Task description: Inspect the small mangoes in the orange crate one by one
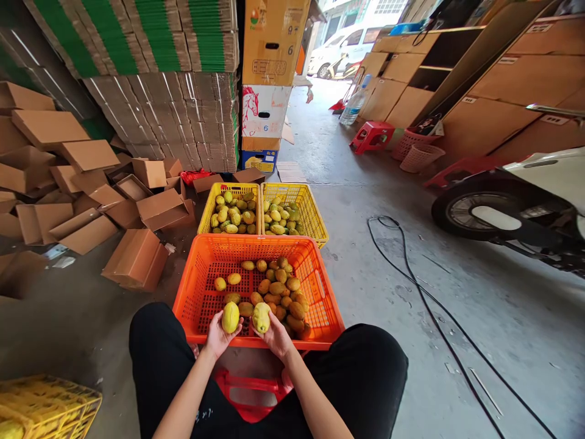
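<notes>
My left hand [219,337] is wrapped round a smooth, oval yellow fruit [231,317], perhaps a small melon. In my right hand [278,337] sits a second, lumpier yellow fruit [261,317] of similar size. Both are held side by side over the near rim of an orange plastic crate [183,292]. Inside that crate, several browner orange fruits [274,288] are heaped toward the right, with a few yellower ones [234,278] scattered to the left. The lower fingers of each hand are partly hidden behind the fruit.
Two yellow crates [315,219] holding greenish-yellow fruits touch the orange crate's far side. Cardboard boxes [137,259] lie piled at left, below stacked flattened cartons [159,116]. A black cable [414,280] and a motorbike [503,210] are at right. A yellow basket [55,405] stands near left.
</notes>
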`<state>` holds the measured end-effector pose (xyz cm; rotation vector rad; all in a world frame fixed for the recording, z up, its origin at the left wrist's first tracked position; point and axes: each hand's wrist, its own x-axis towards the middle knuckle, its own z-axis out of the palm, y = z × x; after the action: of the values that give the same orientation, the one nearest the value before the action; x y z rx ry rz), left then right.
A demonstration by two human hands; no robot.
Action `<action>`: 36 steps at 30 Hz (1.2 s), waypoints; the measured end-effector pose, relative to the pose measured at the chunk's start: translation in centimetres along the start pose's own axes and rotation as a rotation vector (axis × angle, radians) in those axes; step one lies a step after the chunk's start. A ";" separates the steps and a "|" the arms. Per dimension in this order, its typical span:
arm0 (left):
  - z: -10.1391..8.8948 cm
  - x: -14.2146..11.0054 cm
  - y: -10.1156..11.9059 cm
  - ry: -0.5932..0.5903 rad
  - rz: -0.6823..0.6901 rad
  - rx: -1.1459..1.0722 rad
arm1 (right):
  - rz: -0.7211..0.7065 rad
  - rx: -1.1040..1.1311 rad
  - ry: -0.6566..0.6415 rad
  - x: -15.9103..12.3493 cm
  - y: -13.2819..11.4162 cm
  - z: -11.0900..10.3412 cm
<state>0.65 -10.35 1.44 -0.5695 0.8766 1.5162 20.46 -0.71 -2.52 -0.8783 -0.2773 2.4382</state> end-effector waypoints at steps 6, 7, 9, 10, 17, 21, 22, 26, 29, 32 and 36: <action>0.6 -0.9 -0.1 0.011 0.020 0.126 | -0.014 0.019 0.084 0.2 0.3 -0.9; 0.7 -0.9 -0.2 0.010 0.022 0.145 | -0.012 0.018 0.066 0.2 0.3 -0.9; 0.7 -1.0 -0.3 0.007 0.026 0.174 | 0.006 0.007 0.020 0.1 0.2 -0.8; 0.7 -1.0 -0.3 0.007 0.028 0.183 | 0.020 -0.003 0.001 0.1 0.2 -0.7; 0.8 -1.0 -0.3 -0.034 0.007 0.202 | 0.014 -0.063 0.032 0.3 0.2 -0.6; 0.9 -1.0 -0.4 -0.043 0.006 0.199 | -0.004 -0.057 0.013 0.3 0.1 -0.4; 1.0 -1.0 -0.4 -0.030 0.014 0.195 | -0.005 -0.047 0.017 0.2 0.0 -0.3; 1.2 -1.1 -0.4 0.013 0.037 0.149 | 0.017 0.042 0.040 0.0 -0.3 0.0; 1.3 -1.1 -0.4 0.010 0.018 0.112 | 0.037 0.092 0.035 0.1 -0.3 0.1; 1.3 -1.1 -0.4 0.005 0.001 0.099 | 0.037 0.116 -0.002 0.1 -0.3 0.1; 1.1 -0.8 -0.3 0.001 0.004 0.093 | 0.038 0.077 -0.030 0.0 -0.4 0.2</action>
<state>1.24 -9.97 2.69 -0.5010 0.9443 1.4713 20.48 -0.35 -2.27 -0.8210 -0.1777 2.4809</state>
